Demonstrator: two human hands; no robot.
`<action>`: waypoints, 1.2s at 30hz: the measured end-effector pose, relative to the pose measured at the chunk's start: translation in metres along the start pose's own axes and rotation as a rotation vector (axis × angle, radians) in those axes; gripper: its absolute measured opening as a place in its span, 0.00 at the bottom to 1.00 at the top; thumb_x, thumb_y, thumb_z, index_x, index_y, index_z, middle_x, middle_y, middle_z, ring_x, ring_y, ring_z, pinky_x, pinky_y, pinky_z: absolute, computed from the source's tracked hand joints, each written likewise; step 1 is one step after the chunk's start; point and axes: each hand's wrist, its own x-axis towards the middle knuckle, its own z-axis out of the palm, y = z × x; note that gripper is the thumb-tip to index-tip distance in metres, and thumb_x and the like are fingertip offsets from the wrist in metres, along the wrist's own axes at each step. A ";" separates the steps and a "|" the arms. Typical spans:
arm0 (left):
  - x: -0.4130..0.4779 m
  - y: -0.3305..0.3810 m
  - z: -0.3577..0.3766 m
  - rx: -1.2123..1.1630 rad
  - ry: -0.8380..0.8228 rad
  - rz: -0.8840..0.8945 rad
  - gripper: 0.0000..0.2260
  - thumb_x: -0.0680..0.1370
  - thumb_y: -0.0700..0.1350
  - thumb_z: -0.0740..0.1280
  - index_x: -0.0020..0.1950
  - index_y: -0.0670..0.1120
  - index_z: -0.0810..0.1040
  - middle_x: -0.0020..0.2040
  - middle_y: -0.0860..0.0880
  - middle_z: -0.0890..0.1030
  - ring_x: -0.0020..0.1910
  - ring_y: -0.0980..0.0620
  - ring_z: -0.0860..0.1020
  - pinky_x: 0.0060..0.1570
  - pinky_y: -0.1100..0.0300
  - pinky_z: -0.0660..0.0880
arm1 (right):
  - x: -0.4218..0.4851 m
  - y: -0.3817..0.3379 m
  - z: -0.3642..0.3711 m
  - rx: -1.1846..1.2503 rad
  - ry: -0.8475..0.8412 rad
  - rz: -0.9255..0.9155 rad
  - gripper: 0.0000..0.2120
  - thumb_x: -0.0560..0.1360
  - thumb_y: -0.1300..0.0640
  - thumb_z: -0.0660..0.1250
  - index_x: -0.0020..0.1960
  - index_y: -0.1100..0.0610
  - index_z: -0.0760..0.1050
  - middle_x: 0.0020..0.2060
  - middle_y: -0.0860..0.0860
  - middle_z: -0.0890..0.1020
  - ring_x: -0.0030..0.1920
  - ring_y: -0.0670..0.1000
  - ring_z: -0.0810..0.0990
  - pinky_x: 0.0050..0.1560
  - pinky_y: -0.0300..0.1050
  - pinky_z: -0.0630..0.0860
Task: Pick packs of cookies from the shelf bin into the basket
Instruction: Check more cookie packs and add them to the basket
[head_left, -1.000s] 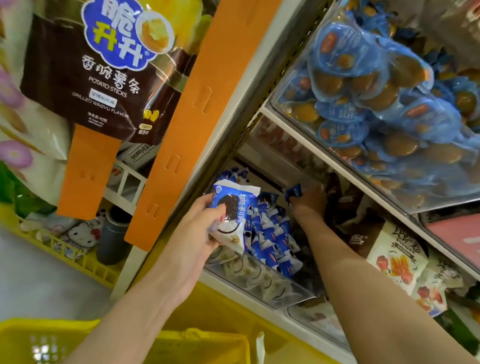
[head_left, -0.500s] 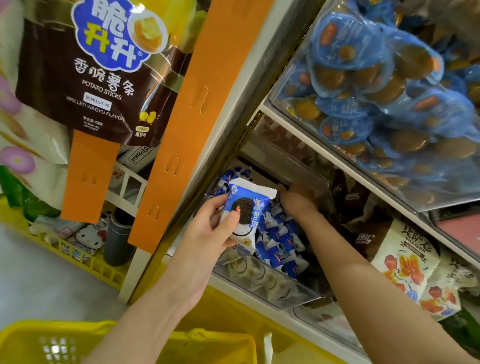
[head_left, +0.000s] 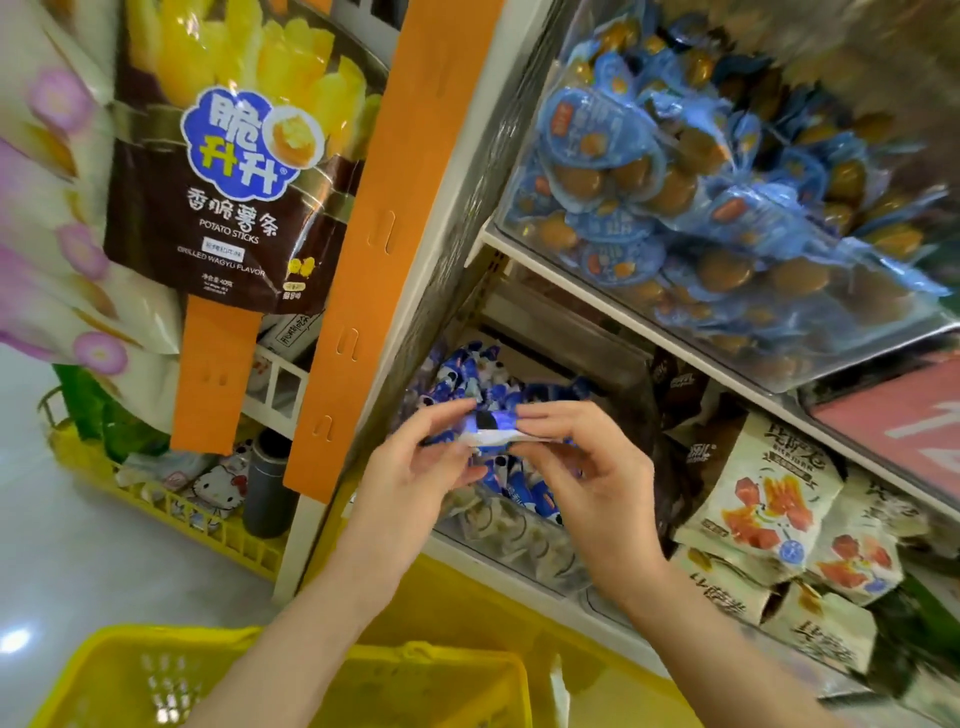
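Observation:
A blue-and-white cookie pack (head_left: 492, 429) hangs in front of the shelf, held flat between both hands. My left hand (head_left: 415, 467) pinches its left end and my right hand (head_left: 587, 467) pinches its right end. Behind and below them a clear shelf bin (head_left: 524, 535) holds several more of the same cookie packs (head_left: 467, 374). The yellow basket (head_left: 457, 670) sits at the bottom edge, below my left forearm.
An orange hanging strip (head_left: 395, 208) with a bag of potato sticks (head_left: 234, 171) stands left of the shelf. A clear bin of blue snack packs (head_left: 727, 208) fills the shelf above. White snack bags (head_left: 763, 499) lie right of the cookie bin. A yellow crate (head_left: 171, 514) stands on the floor at left.
My right hand has come out of the bin and now pinches the right end of the pack my left hand was holding. The pack has turned flat, and the view has tilted down.

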 end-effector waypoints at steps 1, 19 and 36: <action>-0.002 0.003 0.000 -0.136 -0.027 -0.049 0.13 0.76 0.44 0.62 0.59 0.53 0.76 0.57 0.52 0.81 0.54 0.55 0.80 0.52 0.60 0.76 | -0.002 0.001 -0.001 -0.023 -0.005 -0.083 0.06 0.70 0.63 0.70 0.47 0.60 0.79 0.49 0.50 0.79 0.54 0.41 0.78 0.53 0.34 0.75; -0.007 0.000 0.007 0.016 -0.016 -0.036 0.12 0.74 0.46 0.66 0.57 0.52 0.72 0.49 0.51 0.82 0.44 0.53 0.82 0.39 0.62 0.79 | 0.016 -0.008 0.001 0.384 -0.088 0.699 0.09 0.76 0.54 0.64 0.54 0.55 0.74 0.42 0.48 0.85 0.41 0.44 0.83 0.37 0.36 0.79; 0.021 -0.029 -0.014 1.359 -0.228 0.379 0.19 0.80 0.55 0.46 0.65 0.54 0.69 0.61 0.57 0.75 0.60 0.60 0.71 0.64 0.63 0.58 | 0.077 0.143 -0.020 -0.428 0.052 0.855 0.18 0.76 0.60 0.64 0.65 0.64 0.70 0.62 0.60 0.76 0.62 0.57 0.75 0.57 0.44 0.70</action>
